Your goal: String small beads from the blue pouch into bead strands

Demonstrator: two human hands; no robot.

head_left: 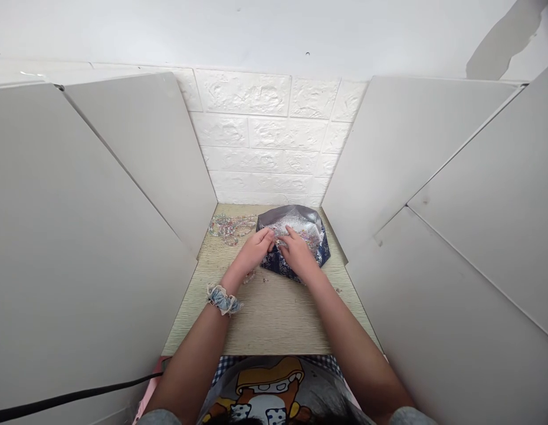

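Observation:
My left hand [258,245] is closed in a pinch at the left rim of a bag, and what its fingers hold is too small to make out. Close beside it, my right hand [297,250] reaches over the bag with its fingers apart. The bag [295,211] is dark blue and patterned outside, silvery inside, and folded open. Small colourful beads [312,239] lie in it, partly covered by my right hand. Strung beads [230,226] are heaped on the table left of the bag.
A few loose beads [265,281] lie on the wooden tabletop [274,321], and more show beside my left wrist. Pale panels [167,147] rise on both sides, with a white brick-pattern wall [267,133] behind. A black cable [101,389] runs in at lower left.

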